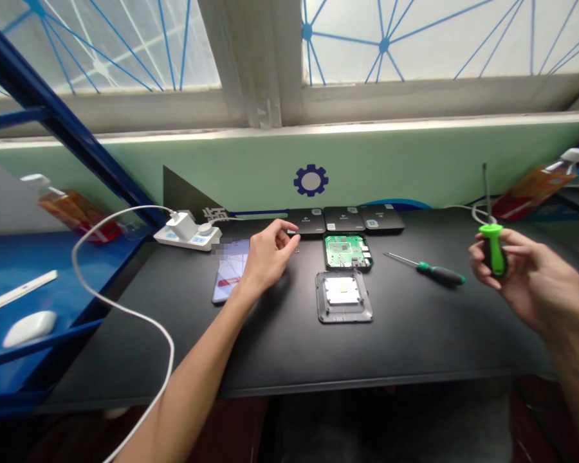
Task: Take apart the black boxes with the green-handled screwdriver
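Observation:
My right hand point(521, 276) grips a screwdriver point(491, 244) by its green handle, shaft pointing up, held above the right side of the black table point(280, 341). My left hand point(270, 254) hovers low over the table with thumb and fingers pinched together; whatever is between them is too small to make out. Just right of it lies an opened small device: the base with a green circuit board point(347, 251) and, in front of it, the removed grey cover point(343, 296) lying inside up. A phone point(228, 276) lies under my left wrist.
Three closed black devices point(345, 218) stand in a row at the back. A second screwdriver point(429, 270) lies right of the circuit board. A white power strip point(186, 235) with charger and cable sits back left. Spray bottles lie at both far sides; blue shelving stands left.

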Available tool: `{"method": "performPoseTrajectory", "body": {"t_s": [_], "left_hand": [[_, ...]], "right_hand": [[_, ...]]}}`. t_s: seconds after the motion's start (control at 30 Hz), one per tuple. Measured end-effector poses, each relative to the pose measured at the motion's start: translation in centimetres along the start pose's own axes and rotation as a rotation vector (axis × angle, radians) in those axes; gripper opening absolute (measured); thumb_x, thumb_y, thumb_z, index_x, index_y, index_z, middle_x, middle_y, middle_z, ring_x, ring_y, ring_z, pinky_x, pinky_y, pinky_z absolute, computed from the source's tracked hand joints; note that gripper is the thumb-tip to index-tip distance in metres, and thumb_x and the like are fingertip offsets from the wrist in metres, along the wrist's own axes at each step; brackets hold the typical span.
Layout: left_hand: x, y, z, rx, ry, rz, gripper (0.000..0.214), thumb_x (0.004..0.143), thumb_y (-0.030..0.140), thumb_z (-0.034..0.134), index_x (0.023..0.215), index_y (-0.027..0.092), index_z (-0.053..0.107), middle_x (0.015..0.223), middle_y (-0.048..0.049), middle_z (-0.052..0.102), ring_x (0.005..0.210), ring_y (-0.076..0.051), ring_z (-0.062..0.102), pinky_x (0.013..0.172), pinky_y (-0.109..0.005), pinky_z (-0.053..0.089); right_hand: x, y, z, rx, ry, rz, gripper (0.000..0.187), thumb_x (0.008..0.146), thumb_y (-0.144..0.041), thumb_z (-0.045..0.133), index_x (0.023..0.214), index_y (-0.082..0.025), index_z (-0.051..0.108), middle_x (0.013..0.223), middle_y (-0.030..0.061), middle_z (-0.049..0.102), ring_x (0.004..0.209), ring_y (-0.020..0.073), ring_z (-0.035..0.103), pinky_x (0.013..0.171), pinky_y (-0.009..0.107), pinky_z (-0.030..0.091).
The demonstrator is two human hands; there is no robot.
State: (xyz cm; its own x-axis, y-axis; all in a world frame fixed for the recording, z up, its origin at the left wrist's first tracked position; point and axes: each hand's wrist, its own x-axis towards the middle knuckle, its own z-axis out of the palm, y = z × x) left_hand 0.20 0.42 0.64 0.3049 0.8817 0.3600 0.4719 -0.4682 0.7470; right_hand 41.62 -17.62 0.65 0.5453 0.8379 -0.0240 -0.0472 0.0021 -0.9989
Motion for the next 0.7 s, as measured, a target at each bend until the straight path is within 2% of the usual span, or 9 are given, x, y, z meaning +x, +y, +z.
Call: {"method": "performPoseTrajectory", "body": {"t_s": [0.07, 0.13, 0.23, 0.33, 0.4, 0.5, 0.7], "left_hand": [[0.2, -0.5, 0.0, 0.088, 0.046, -0.026, 0.018, 0.098, 0.036, 0.073, 0.106, 0.021, 0.079, 0.079, 0.0004, 0.072, 0.073, -0.017, 0.063, 0.074, -0.029, 0.048], [0.3, -1.1, -0.1, 0.144, 0.066, -0.052, 0.014, 0.097, 0.032, 0.074, 0.103, 0.021, 0.081, 0.082, -0.0008, 0.075, 0.076, -0.018, 0.067, 0.076, -0.03, 0.049], [0.5, -2.0, -0.2, 0.21, 0.08, -0.081, 0.011, 0.094, 0.029, 0.077, 0.099, 0.021, 0.082, 0.086, -0.0019, 0.078, 0.077, -0.019, 0.069, 0.078, -0.032, 0.05], [0.5, -2.5, -0.2, 0.231, -0.007, -0.061, 0.01, 0.092, 0.029, 0.082, 0.098, 0.021, 0.084, 0.087, -0.0032, 0.079, 0.079, -0.02, 0.07, 0.078, -0.033, 0.051], [0.4, -2.6, 0.0, 0.243, -0.075, -0.035, 0.011, 0.091, 0.029, 0.085, 0.098, 0.021, 0.085, 0.089, -0.0045, 0.079, 0.081, -0.021, 0.072, 0.079, -0.034, 0.051], [0.2, -2.7, 0.4, 0.254, -0.123, -0.013, 0.012, 0.09, 0.025, 0.086, 0.1, 0.02, 0.085, 0.093, -0.0059, 0.08, 0.083, -0.022, 0.072, 0.08, -0.035, 0.053], [-0.1, -2.6, 1.0, 0.266, -0.09, 0.008, 0.011, 0.093, 0.024, 0.083, 0.104, 0.02, 0.083, 0.097, -0.0065, 0.079, 0.084, -0.021, 0.073, 0.083, -0.036, 0.056]], "right_hand": [[0.0, 1.4, -1.5, -0.087, -0.003, -0.005, 0.017, 0.096, -0.042, 0.07, 0.103, -0.029, 0.075, 0.088, 0.0103, 0.068, 0.063, 0.0246, 0.055, 0.053, 0.04, 0.033], [0.6, 2.7, -2.8, -0.247, 0.022, -0.084, 0.025, 0.094, -0.048, 0.08, 0.109, -0.03, 0.074, 0.091, 0.0082, 0.073, 0.068, 0.0253, 0.06, 0.06, 0.041, 0.042], [1.9, 4.6, -4.4, -0.507, -0.048, -0.176, 0.034, 0.092, -0.05, 0.082, 0.117, -0.028, 0.075, 0.104, 0.0118, 0.081, 0.089, 0.0321, 0.074, 0.086, 0.048, 0.056], [3.2, 6.0, -5.2, -0.777, -0.045, -0.303, 0.038, 0.094, -0.054, 0.075, 0.118, -0.025, 0.079, 0.124, 0.0153, 0.081, 0.111, 0.0366, 0.078, 0.105, 0.051, 0.055], [3.8, 6.6, -5.5, -0.924, -0.042, -0.361, 0.041, 0.096, -0.057, 0.069, 0.118, -0.025, 0.082, 0.127, 0.0148, 0.081, 0.114, 0.0366, 0.078, 0.105, 0.05, 0.055], [4.4, 7.2, -5.5, -0.977, -0.068, -0.363, 0.044, 0.098, -0.06, 0.066, 0.119, -0.025, 0.083, 0.126, 0.0135, 0.083, 0.114, 0.0361, 0.078, 0.101, 0.047, 0.056], [4.3, 7.3, -5.0, -0.979, -0.091, -0.334, 0.042, 0.098, -0.058, 0.067, 0.119, -0.027, 0.085, 0.126, 0.0119, 0.084, 0.114, 0.0352, 0.078, 0.101, 0.046, 0.055]]}}
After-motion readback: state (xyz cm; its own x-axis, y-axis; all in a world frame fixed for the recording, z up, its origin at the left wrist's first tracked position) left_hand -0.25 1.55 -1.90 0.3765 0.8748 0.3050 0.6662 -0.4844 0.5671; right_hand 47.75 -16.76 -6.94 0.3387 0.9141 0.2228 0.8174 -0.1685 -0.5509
